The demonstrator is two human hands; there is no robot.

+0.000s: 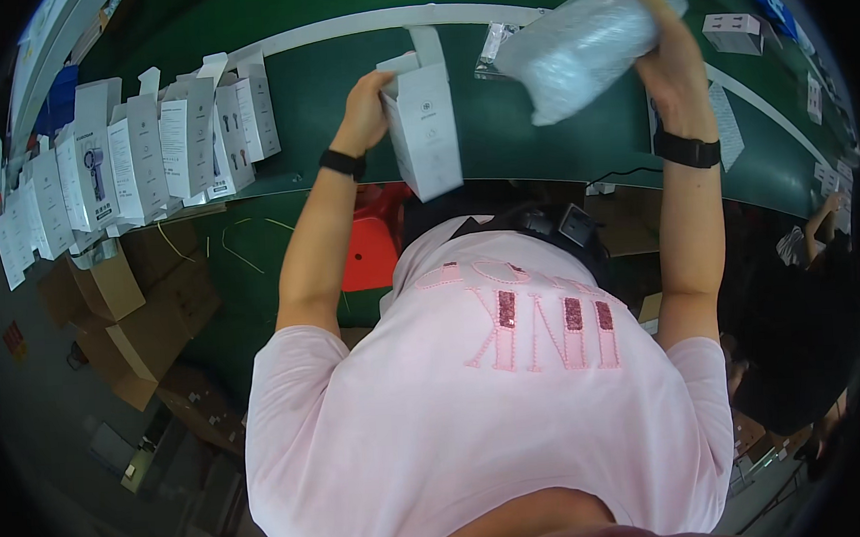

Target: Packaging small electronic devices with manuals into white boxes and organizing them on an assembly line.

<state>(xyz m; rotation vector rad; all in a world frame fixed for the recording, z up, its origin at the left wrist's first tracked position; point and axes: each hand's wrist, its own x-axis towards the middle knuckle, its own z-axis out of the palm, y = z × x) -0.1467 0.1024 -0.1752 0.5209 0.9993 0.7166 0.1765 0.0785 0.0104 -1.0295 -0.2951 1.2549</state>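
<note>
My left hand (366, 114) is closed round the side of a white carton (428, 137), which tilts over the near edge of the green table (310, 119). The carton's top flap stands up. In my right hand (675, 76), raised to the right of it, is a bulky package in clear bubble wrap (589, 46). The wrap hides what lies inside, and the package is apart from the carton. Between them, farther back, a small clear-bagged item (494, 49) rests on the table.
Several white cartons (185, 135) stand in a row at the left, some with raised flaps. A small white box (732, 34) sits at the far right. Below the table are a red stool (370, 242) and brown cardboard boxes (146, 322). Another person (793, 337) is at the right.
</note>
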